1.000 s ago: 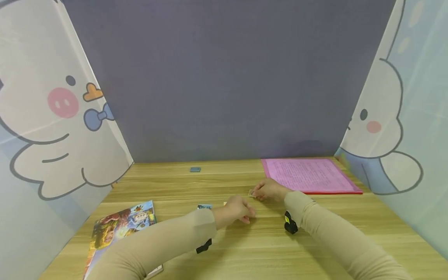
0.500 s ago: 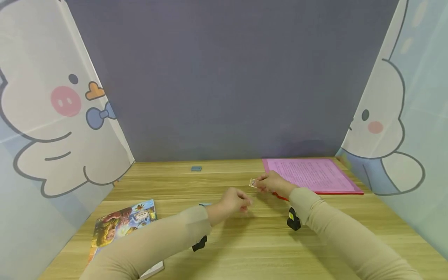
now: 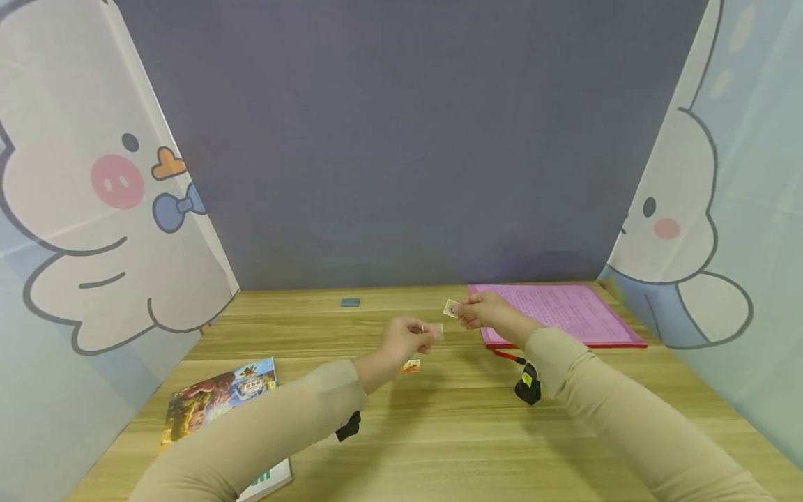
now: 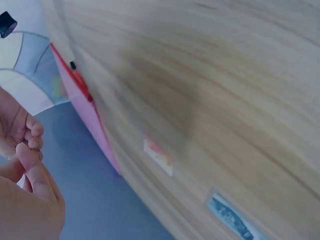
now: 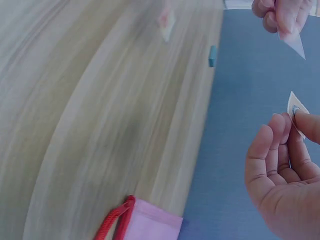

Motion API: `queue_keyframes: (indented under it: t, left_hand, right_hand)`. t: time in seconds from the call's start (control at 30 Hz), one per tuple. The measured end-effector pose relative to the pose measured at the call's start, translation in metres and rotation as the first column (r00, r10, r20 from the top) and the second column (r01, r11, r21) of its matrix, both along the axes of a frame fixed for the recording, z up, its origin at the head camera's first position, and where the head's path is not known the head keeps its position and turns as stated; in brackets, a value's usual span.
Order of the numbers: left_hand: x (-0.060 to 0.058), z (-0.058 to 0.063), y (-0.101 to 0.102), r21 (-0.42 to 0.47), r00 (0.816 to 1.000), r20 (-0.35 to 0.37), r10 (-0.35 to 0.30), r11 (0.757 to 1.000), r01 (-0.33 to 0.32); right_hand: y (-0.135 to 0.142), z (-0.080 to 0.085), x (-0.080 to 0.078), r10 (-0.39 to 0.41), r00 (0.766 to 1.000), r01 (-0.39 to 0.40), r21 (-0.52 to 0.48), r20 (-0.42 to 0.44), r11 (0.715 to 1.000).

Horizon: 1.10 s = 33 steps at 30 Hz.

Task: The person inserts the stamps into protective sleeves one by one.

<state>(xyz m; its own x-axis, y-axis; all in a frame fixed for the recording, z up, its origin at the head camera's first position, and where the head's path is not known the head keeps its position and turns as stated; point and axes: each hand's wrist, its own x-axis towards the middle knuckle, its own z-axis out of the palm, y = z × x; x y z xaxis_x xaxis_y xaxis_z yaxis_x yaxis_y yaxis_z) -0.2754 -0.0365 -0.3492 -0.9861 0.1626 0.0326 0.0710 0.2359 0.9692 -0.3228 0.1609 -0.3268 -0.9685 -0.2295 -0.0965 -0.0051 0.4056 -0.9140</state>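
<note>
My left hand pinches a small translucent square piece, seen as a clear pointed film in the right wrist view. Just right of it, my right hand holds a small cream-edged picture card between thumb and fingers, raised above the table. Its printed side shows a small dark figure. The two hands are close but apart in the head view. Below the left hand, a small card with a red-orange print lies on the table. A blue printed card also lies there, hidden by the left arm in the head view.
A colourful book lies at the left, partly under the left sleeve. A pink, red-edged document pouch with a red cord is at the back right. A small blue-grey block sits near the grey back panel.
My right hand has raised its card up and slightly away. My left hand has also risen, and the translucent piece now shows in its fingers. The red-orange card has come into view.
</note>
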Motion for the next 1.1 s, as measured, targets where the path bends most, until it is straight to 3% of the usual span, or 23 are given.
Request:
queue_keyframes:
  t: [0.4, 0.77, 1.1]
  left_hand:
    - [-0.007, 0.022, -0.011, 0.095, 1.0, -0.021, 0.0, 0.995, 0.002]
    - [-0.01, 0.028, -0.017, 0.118, 0.998, -0.045, 0.041, 0.992, -0.035]
    - [-0.008, 0.033, -0.017, 0.142, 0.998, -0.03, 0.06, 0.988, -0.055]
  right_hand:
    - [-0.006, 0.017, 0.011, 0.02, 0.999, -0.025, -0.104, -0.05, 0.994]
    - [-0.016, 0.029, 0.025, 0.016, 0.992, -0.031, -0.116, -0.122, 0.993]
    - [-0.02, 0.03, 0.024, -0.011, 0.986, -0.01, -0.131, -0.164, 0.991]
